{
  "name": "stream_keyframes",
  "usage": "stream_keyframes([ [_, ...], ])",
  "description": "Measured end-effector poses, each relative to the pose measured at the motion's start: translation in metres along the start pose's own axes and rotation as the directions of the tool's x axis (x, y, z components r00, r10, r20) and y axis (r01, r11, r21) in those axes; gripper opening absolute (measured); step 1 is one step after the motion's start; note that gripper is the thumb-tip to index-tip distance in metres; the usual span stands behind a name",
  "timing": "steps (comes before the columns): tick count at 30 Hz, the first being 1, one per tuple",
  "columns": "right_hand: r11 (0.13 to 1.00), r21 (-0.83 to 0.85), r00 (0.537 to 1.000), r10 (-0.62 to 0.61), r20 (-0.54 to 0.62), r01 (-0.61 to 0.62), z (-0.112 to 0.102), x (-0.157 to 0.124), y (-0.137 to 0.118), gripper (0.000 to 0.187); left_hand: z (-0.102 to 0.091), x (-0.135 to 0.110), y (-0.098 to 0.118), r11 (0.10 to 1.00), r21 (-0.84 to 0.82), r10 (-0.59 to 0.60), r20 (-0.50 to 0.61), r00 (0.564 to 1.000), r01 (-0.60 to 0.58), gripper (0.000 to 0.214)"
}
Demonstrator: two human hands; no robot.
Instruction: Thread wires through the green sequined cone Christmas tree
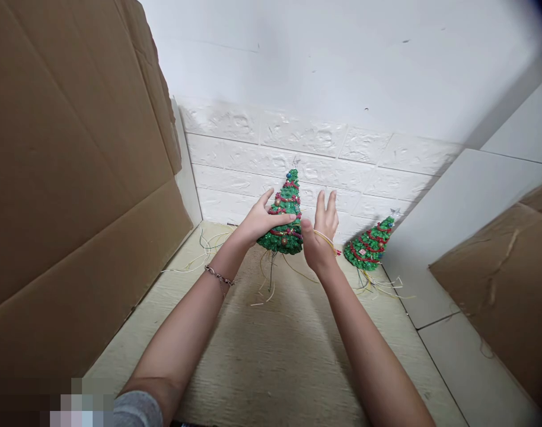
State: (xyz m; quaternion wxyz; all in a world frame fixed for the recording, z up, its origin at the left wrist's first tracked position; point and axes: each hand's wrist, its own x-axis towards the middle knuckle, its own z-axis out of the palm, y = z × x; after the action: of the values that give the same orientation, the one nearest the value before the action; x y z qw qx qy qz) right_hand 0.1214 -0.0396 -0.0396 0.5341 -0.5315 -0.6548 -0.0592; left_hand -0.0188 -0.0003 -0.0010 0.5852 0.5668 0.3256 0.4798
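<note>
My left hand (262, 222) is closed round a small green Christmas tree (285, 204), its thumb across the front. The tree has red garlands, coloured baubles and a star on top, and it is held upright just above the table. Thin yellow, white and dark wires (271, 273) hang from its base. To its right, my right hand (322, 234) is raised with fingers stretched out. A yellow wire (325, 238) lies across that hand near the thumb, with a small red piece (338, 252) beside it.
A second decorated tree (369, 244) leans at the right rear, with wires trailing from its base. Loose wires (206, 252) lie at the left rear of the wooden table (271, 356). Cardboard (84, 148) stands on the left, more cardboard (497, 284) on the right, and a white wall (297, 136) behind.
</note>
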Motion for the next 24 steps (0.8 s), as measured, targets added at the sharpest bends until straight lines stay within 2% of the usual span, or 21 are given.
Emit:
stream_keyframes([
  [4, 0.999, 0.048, 0.995, -0.003, -0.104, 0.008, -0.008, 0.001, -0.006, 0.057, 0.0, -0.001, 0.001, 0.999, 0.04, -0.01, 0.016, 1.0, 0.009, 0.116],
  [7, 0.999, 0.038, 0.997, 0.005, -0.083, -0.002, -0.007, 0.001, -0.007, 0.055, 0.002, -0.002, 0.001, 0.998, 0.064, -0.012, 0.032, 0.999, 0.01, 0.118],
  [11, 0.996, -0.062, 0.995, 0.071, 0.065, -0.067, 0.0, 0.0, -0.005, 0.051, 0.004, -0.001, 0.001, 0.996, 0.093, -0.017, 0.019, 1.0, 0.015, 0.118],
  [14, 0.98, -0.189, 0.978, 0.101, 0.184, -0.066, 0.003, 0.0, -0.008, 0.052, 0.002, 0.0, 0.0, 0.994, 0.104, -0.02, 0.001, 1.0, 0.02, 0.116],
  [17, 0.944, -0.319, 0.952, 0.172, 0.254, -0.085, 0.001, 0.0, -0.014, 0.057, -0.001, 0.001, 0.0, 0.998, 0.054, -0.014, 0.0, 1.0, 0.014, 0.117],
  [21, 0.929, -0.357, 0.907, 0.231, 0.352, -0.098, -0.014, -0.001, -0.027, 0.076, -0.002, 0.002, 0.002, 0.999, -0.023, 0.032, -0.05, 0.998, -0.033, 0.114],
  [24, 0.943, -0.331, 0.827, 0.208, 0.522, -0.027, -0.04, -0.002, -0.044, 0.075, -0.002, 0.002, 0.003, 0.996, -0.049, 0.071, -0.134, 0.988, -0.079, 0.112],
])
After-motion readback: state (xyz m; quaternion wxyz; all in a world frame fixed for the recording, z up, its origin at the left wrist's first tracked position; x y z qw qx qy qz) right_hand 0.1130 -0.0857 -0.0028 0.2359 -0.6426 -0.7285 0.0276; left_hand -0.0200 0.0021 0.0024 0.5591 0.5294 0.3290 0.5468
